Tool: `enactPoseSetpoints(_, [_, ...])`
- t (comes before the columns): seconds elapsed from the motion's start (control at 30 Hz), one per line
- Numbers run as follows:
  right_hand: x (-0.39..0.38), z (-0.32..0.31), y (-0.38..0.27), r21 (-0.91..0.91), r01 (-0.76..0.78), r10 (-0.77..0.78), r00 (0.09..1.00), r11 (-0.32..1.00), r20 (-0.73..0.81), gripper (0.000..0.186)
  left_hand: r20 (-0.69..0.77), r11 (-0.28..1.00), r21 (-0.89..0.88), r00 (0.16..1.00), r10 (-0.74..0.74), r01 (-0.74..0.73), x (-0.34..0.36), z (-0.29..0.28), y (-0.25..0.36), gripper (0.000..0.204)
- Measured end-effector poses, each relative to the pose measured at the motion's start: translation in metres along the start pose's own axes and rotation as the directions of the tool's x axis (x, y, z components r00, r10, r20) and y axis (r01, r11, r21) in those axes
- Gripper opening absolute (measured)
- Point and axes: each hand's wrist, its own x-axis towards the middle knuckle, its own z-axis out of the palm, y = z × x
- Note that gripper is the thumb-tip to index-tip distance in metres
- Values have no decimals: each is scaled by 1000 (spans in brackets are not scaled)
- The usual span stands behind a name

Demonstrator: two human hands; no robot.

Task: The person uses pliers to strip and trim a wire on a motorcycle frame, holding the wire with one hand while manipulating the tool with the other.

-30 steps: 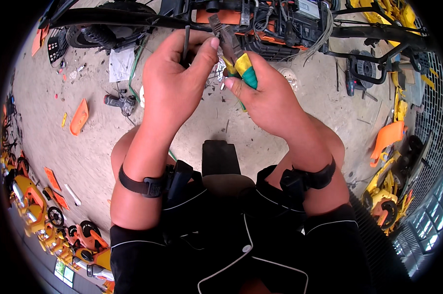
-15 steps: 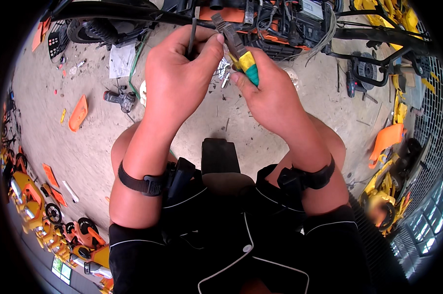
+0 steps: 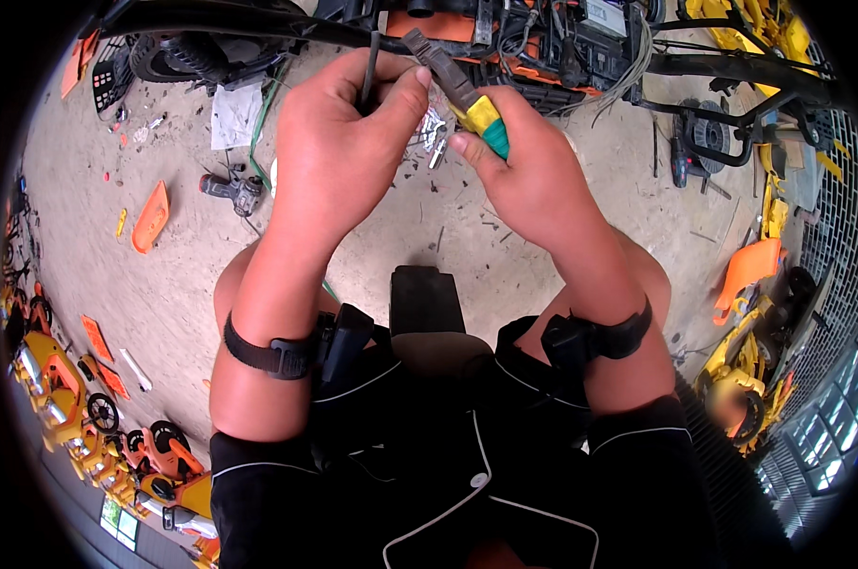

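My left hand [image 3: 339, 142] is closed around a thin dark strip or cable [image 3: 371, 71], whose end sticks up past the fingers. Its kind is hard to make out. My right hand [image 3: 541, 180] grips pliers [image 3: 454, 83] with dark metal jaws and yellow-and-green handles. The jaws point up and to the left, just beyond the left thumb tip. Whether they touch anything there I cannot tell. A scatter of small shiny metal pieces [image 3: 433, 133] lies on the floor, seen between the two hands.
Ahead lies a machine frame [image 3: 562, 52] with black and orange parts and loose cables. A cordless drill [image 3: 234, 190] and an orange panel [image 3: 151, 218] lie to the left. Another drill [image 3: 680, 161] is at the right. Orange and yellow small vehicles [image 3: 54, 370] line the left edge.
My right hand and the pliers have shifted slightly, the hand a little to the right. My left hand has moved a touch to the left, still holding the dark strip.
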Motion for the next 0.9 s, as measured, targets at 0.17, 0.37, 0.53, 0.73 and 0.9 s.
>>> enactPoseSetpoints(0.17, [-1,1,4,0,28,-28,999,1000,-36,35,26,999,-43,1000,-10,11,0,-1,3,20])
enactPoseSetpoints(0.37, [-2,1,-3,57,-80,80,997,995,-9,35,43,1000,-20,999,-19,20,-1,-3,3,20])
enactPoseSetpoints(0.53, [-2,1,-8,65,-129,130,991,990,-19,35,31,1000,-6,999,-10,11,-2,-1,4,20])
enactPoseSetpoints(0.73, [1,4,4,21,-195,196,966,981,-170,35,34,992,94,996,-85,82,-4,-5,7,19])
enactPoseSetpoints(0.9, [26,-53,31,107,-255,276,875,961,-398,35,25,983,9,982,-185,185,-13,-24,8,21])
